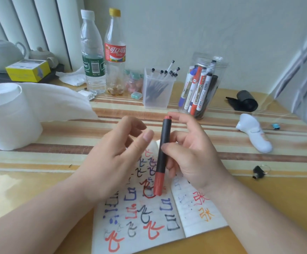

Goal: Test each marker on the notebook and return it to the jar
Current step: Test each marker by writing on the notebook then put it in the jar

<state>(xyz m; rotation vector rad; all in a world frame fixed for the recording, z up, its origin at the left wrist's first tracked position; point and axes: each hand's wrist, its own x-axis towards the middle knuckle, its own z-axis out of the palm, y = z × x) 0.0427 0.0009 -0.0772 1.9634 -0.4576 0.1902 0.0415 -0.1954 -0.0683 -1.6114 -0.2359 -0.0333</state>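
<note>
Holding the marker [160, 162]: the right hand [191, 153] grips the black barrel, thumb pressed across the front, other fingers curled behind, index finger lifted beside the top end.
Marker's pose: nearly upright, top leaning slightly right; a red plug on top, a red lower end pointing down at the page. Whether that end touches the paper cannot be told.
Other side: the left hand [116, 158] is just left of the marker, fingers loosely curled, holding nothing, thumb tip close to the barrel but apart from it.
Under the hands: the notebook [187, 222] lies open on the near part of the table [268, 189], its pages covered in red, blue, black and orange characters.
Beyond the right hand: the jar [220, 70], clear, with several markers [196, 90] standing in it.
Left of the jar: a clear square pen cup [158, 99] of thin pens.
Further left: a water bottle [92, 57] and a cola bottle [115, 52], side by side.
Left edge: a white paper roll [8, 114], a sheet trailing to the right.
Far left corner: a teapot [0, 50] and a yellow box [28, 70].
Right side: a black roll [246, 100] far off, a white gadget [253, 136] nearer.
</note>
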